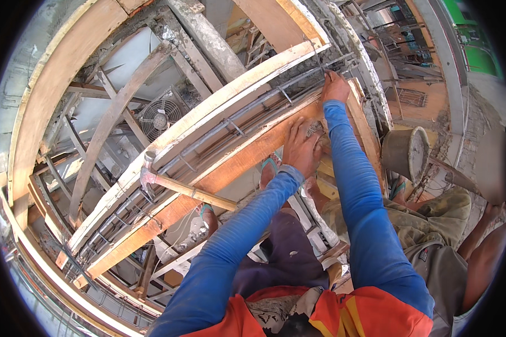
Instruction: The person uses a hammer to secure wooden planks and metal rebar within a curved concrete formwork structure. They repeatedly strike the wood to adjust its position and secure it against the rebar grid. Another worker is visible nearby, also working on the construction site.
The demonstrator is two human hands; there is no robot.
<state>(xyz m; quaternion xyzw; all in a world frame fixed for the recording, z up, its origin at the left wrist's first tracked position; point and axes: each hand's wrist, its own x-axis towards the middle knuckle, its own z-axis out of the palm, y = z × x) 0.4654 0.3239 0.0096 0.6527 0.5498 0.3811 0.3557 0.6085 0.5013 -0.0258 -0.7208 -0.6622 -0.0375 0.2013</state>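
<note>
My left hand grips the edge of an orange-brown wooden plank, its fingers over the top beside a greyish lump I cannot make out. My right hand is closed in a pinch at the far right end of the rebar cage, where a thin dark wire meets its fingers. The cage of steel bars and stirrups lies in the long trough between this plank and a paler curved board. A claw hammer with a wooden handle rests across the trough, left of my left hand.
Right of my arms hangs a grey bucket, with a co-worker in camouflage trousers close by. A round fan and crossed timbers show below on the left. Gaps open between the boards, and sandalled feet stand beneath.
</note>
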